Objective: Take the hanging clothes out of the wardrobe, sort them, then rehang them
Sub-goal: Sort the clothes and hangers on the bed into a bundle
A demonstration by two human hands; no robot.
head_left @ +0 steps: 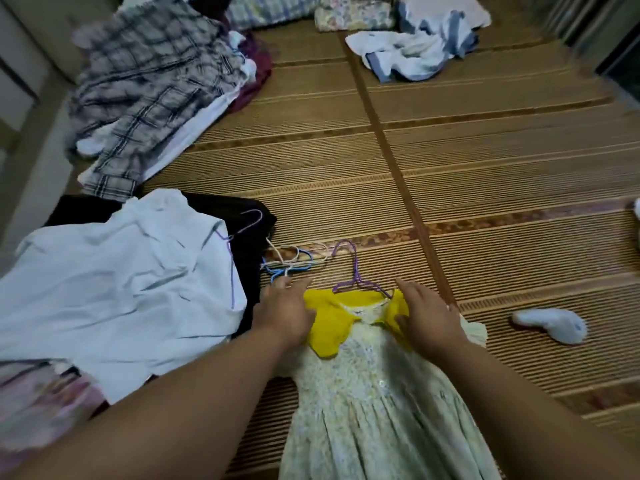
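A small pale floral dress [374, 403] with yellow sleeves lies flat on the woven mat [485, 188], with a purple wire hanger [353, 271] in its neck. My left hand [285, 310] rests palm down on the dress's left shoulder, fingers spread. Over the right shoulder lies my right hand [427, 315], also flat with fingers apart. Neither hand grips anything. Left of the dress, a white shirt [117, 289] on another purple hanger lies over dark clothes [249, 244]. Several loose blue and cream hangers [291, 261] lie between that pile and the dress.
A plaid clothes pile [149, 88] sits at the far left. A white and blue garment [415, 53] and folded floral cloth [353, 12] lie at the back. A white sock [550, 323] is on the mat to the right. Pink cloth [38, 403] lies at the lower left.
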